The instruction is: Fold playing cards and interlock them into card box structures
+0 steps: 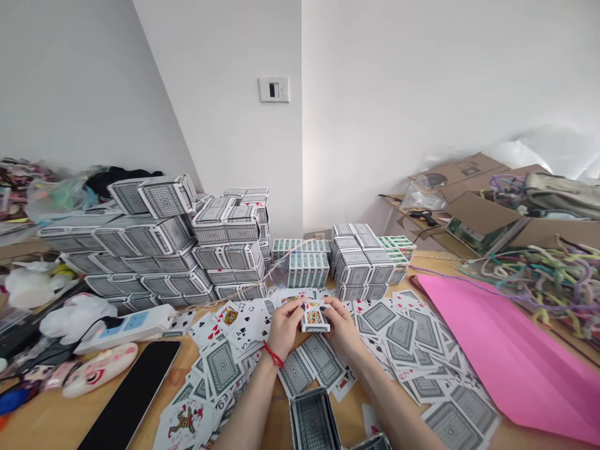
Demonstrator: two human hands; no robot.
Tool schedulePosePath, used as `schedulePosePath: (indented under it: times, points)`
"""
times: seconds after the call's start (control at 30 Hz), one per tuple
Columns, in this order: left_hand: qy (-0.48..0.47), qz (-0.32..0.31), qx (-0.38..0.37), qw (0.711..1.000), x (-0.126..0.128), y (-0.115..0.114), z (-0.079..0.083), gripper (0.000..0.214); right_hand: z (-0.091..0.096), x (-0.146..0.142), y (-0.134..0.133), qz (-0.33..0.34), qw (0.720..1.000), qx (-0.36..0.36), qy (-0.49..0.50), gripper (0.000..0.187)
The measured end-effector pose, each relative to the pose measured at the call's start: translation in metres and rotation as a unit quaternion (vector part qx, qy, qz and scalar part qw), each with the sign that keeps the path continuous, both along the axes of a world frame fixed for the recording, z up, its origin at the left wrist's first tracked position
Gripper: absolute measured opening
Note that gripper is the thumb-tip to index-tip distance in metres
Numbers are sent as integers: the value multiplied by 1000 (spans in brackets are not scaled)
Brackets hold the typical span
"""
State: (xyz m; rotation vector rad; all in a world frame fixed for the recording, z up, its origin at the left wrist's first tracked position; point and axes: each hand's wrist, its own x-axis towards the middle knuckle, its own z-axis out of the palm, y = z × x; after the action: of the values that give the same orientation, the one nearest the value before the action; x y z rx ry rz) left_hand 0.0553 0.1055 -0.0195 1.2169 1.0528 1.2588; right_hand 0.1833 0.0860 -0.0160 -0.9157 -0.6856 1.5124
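Between my two hands is a playing card [314, 317] with a crowned picture facing me; a grey patterned strip shows along its lower edge, as if folded. My left hand [287, 320], above a red cord bracelet, pinches the card's left side. Gripping the right side is my right hand [341, 322]. Just below them, grey-backed cards [321, 357] lie face down on the table. Nearer to me stands an open box made of grey-backed cards [313, 415], between my forearms. Loose cards [222, 362] spread to the left, and more scattered cards [407, 337] lie right.
Tall stacks of grey card-built blocks [140, 240] rise at the back left, with another stack [359, 262] and green card boxes [307, 265] behind my hands. A black phone [134, 397], a power strip [126, 326], pink sheet [510, 356] and cardboard box [492, 212] flank the area.
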Motion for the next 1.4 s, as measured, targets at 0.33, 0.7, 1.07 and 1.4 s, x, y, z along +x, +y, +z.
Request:
schedulePosePath:
  times: [0.33, 0.7, 1.07, 1.4]
  points:
    - [106, 27, 106, 988, -4, 0, 1, 17, -4, -2, 0, 72, 994, -26, 76, 21]
    - [121, -42, 83, 988, -7, 0, 2, 25, -19, -2, 4, -11, 983, 91, -160, 28]
    - [50, -26, -6, 998, -7, 8, -8, 23, -22, -1, 4, 6, 986, 104, -130, 22]
    - [106, 80, 38, 990, -8, 11, -11, 19, -30, -3, 5, -34, 952, 94, -289, 27]
